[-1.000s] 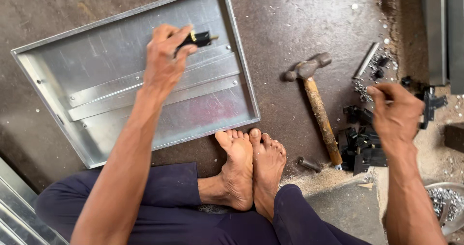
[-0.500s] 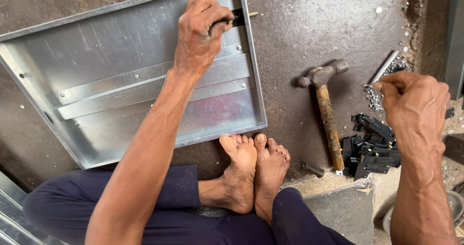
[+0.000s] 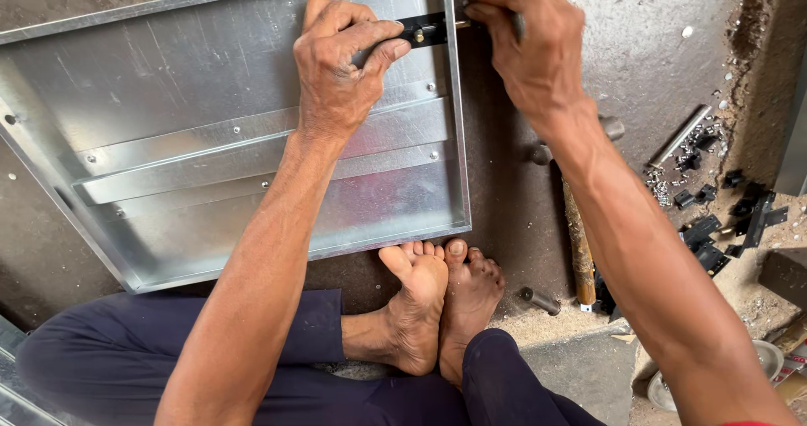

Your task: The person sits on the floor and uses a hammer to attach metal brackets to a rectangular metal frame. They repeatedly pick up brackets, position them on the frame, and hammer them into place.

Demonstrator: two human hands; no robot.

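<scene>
Hands (image 3: 345,64) press black latch (image 3: 424,31) onto metal panel (image 3: 193,98) on floor (image 3: 656,47).

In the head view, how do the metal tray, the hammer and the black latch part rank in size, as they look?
1. metal tray, by far the largest.
2. hammer, partly hidden behind the right arm.
3. black latch part, smallest, mostly covered by the left hand.

Bare floor (image 3: 656,47) right of tray rim (image 3: 454,140); hammer (image 3: 578,241), black parts (image 3: 714,232) below.

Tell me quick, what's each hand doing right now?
Left hand: closed on the black latch.
Right hand: closed at the tray edge; contents cannot be told.
</scene>
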